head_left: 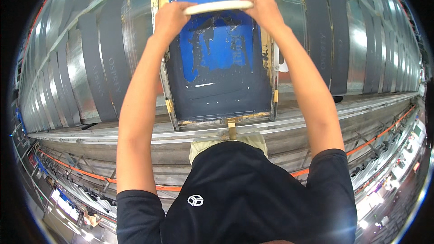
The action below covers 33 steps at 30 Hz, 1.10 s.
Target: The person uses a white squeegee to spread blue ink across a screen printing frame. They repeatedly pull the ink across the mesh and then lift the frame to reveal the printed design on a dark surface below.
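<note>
- The bar (219, 7), pale and slightly bowed, lies crosswise over the far part of the screen (274, 81), well away from the body; whether its underside touches the mesh cannot be told from here
- The left hand (171, 20) has its fingers curled closed on the bar's left end; the right hand (266, 11) grips the other end likewise; neither shows a gap, though the undersides of both grips are hidden
- Inside the screen, dark ink (217, 95) covers the near part; ragged blue (214, 56) shows through the middle, and ink streaks cross the far edge
- The step in hand looks like working ink over the mesh, with the bar at the far end of a stroke
- A stroke toward the body would call for level pressure from both hands, a steady tilt and the bar kept square between the screen's sides
- Beyond the screen, dark strips (110, 58) lie in rows to left and right; a metal rail (307, 119) runs along the near side, just before the black shirt (257, 190)
</note>
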### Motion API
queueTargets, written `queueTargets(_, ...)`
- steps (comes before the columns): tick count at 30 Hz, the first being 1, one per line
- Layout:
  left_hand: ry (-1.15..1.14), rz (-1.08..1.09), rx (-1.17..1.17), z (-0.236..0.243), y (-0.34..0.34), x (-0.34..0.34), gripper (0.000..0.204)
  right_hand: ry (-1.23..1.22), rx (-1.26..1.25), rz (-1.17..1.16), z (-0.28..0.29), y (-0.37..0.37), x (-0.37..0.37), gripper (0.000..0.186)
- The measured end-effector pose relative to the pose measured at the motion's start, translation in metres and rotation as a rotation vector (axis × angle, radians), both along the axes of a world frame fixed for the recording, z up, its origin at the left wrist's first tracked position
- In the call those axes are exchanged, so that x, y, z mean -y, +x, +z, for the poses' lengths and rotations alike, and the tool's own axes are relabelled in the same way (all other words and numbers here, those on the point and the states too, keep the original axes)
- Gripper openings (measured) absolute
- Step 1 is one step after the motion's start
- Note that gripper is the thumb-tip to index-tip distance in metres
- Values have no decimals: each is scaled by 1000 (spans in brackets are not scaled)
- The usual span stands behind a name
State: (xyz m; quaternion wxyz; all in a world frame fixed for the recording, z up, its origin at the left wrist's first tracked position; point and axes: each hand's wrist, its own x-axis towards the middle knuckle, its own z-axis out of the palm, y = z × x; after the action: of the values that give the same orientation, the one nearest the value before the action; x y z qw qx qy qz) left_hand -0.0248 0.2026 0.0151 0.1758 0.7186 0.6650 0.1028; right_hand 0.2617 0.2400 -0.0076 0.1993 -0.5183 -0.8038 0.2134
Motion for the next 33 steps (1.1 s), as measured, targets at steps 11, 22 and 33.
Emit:
queueTargets(11, 18, -27, -35, -21, 2, 19, 36, 38, 23, -13, -20, 7, 23, 38)
queueTargets(22, 48, -91, 35, -14, 32, 267, 56, -90, -65, -6, 7, 33, 267, 50)
queueTargets(33, 303, -95, -8, -18, 23, 200, 59, 78, -132, 24, 7, 19, 189, 53)
